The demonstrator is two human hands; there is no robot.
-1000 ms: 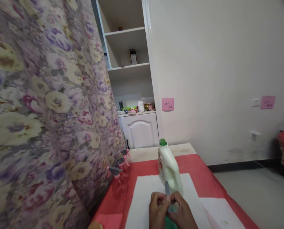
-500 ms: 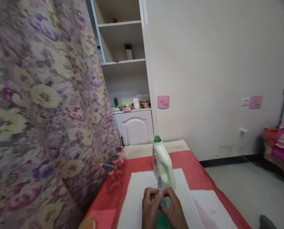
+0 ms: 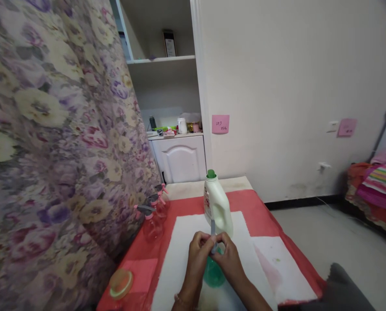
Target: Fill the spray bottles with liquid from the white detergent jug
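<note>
My left hand [image 3: 198, 247] and my right hand [image 3: 227, 255] meet around the neck of a spray bottle [image 3: 214, 273] with green liquid in its round clear body. Both have their fingers closed at its grey spray head [image 3: 213, 229], which points up and away from me. The fingers hide the collar. The bottle is on a white cloth [image 3: 173, 259]. Just behind it stands a pale green jug [image 3: 219, 207] with a handle and an uncapped-looking green spout.
Several clear spray bottles [image 3: 153, 226] with pink collars stand at the table's left side. A round jar-like container [image 3: 120, 283] is at the front left. A stained white sheet [image 3: 277, 263] lies on the right over the red tablecloth [image 3: 244, 198]. A floral curtain [image 3: 66, 172] borders the left.
My view has tilted down, so the table sits higher and more of my forearms and the green bottle shows. Both hands remain closed at the spray head.
</note>
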